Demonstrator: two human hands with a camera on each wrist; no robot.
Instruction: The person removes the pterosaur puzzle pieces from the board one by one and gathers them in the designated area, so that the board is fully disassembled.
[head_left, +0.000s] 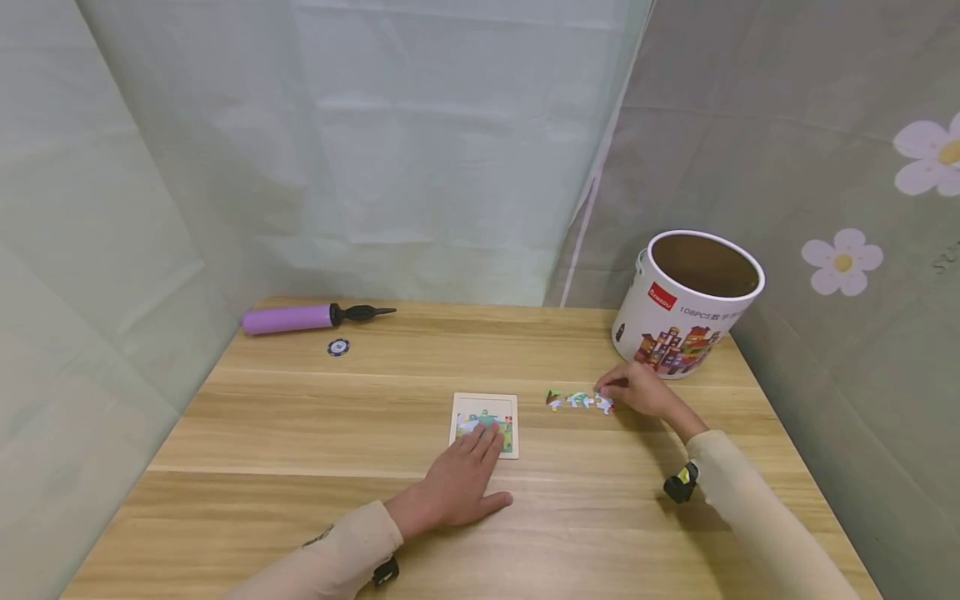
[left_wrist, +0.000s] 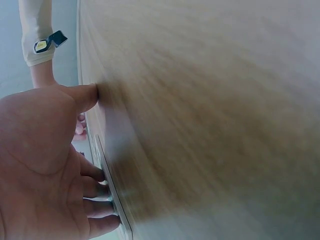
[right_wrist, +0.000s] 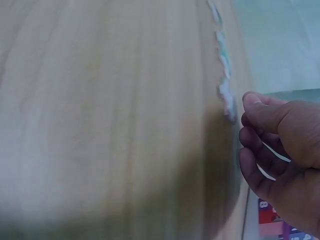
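Observation:
My left hand (head_left: 461,479) lies with straight fingers over the lower part of a small wooden jigsaw puzzle board (head_left: 459,402), covering some of its coloured picture. In the left wrist view its fingertips (left_wrist: 107,222) rest at the board's edge. To the right, my right hand (head_left: 637,389) has curled fingers right at the rightmost of several loose jigsaw pieces (head_left: 603,403). Seen from the right wrist, the thumb (right_wrist: 262,116) is close against the index finger, beside the row of pieces (right_wrist: 226,95). I cannot tell whether a piece is between them.
A large white bucket (head_left: 652,317) with printed building blocks stands at the back right, just behind my right hand. At the back left lie a purple hand pump (head_left: 288,319) and a round chip (head_left: 338,347). Curtains (head_left: 450,150) hang behind the wooden table (head_left: 300,433).

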